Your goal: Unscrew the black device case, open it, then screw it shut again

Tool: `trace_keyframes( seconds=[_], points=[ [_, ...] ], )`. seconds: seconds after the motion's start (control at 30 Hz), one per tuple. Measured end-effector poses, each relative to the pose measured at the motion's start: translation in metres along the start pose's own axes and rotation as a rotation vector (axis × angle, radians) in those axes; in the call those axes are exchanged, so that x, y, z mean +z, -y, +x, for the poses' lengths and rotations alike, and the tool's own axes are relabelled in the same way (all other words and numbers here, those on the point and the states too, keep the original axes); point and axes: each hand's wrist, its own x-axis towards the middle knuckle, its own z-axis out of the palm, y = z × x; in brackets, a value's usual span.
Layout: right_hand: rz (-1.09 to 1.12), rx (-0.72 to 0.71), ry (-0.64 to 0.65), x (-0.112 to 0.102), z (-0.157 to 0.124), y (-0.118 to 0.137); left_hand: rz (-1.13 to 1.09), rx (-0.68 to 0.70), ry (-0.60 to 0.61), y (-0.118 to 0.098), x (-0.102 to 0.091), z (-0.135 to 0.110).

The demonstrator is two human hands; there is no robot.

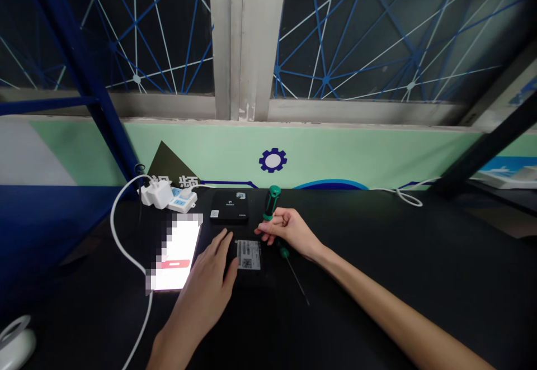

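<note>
At 12 o'clock a grey window post splits two dark window panes, both crossed by a web of blue and white lines. Below them a pale green wall band runs from 9 to 3 o'clock and has a blue gear symbol at its middle. A blue steel upright slants down at 10 o'clock, and a dark bar slants at 3 o'clock. The black desk fills the lower half in dim light.
</note>
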Motion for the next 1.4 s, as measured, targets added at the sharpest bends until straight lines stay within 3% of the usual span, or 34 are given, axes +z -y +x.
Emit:
trace_keyframes(
  seconds=[0.3, 0.8, 1.2, 1.4],
  points=[
    [-0.004, -0.019, 0.04, 0.0003, -0.0013, 0.0014, -0.001, 0.014, -0.026, 0.0022, 0.0017, -0.0015],
    [-0.078, -0.074, 0.133, -0.0011, -0.0051, 0.0072, 0.003, -0.021, 0.036, -0.0023, -0.0019, -0.0007],
    [-0.166, -0.139, 0.107, -0.0026, -0.006, 0.0081, 0.018, -0.007, 0.024, -0.0011, -0.0003, -0.0002],
    [-0.096, -0.078, 0.104, -0.0042, -0.0048, 0.0068, 0.01, -0.022, 0.023, -0.0003, 0.0, -0.0005]
  ],
)
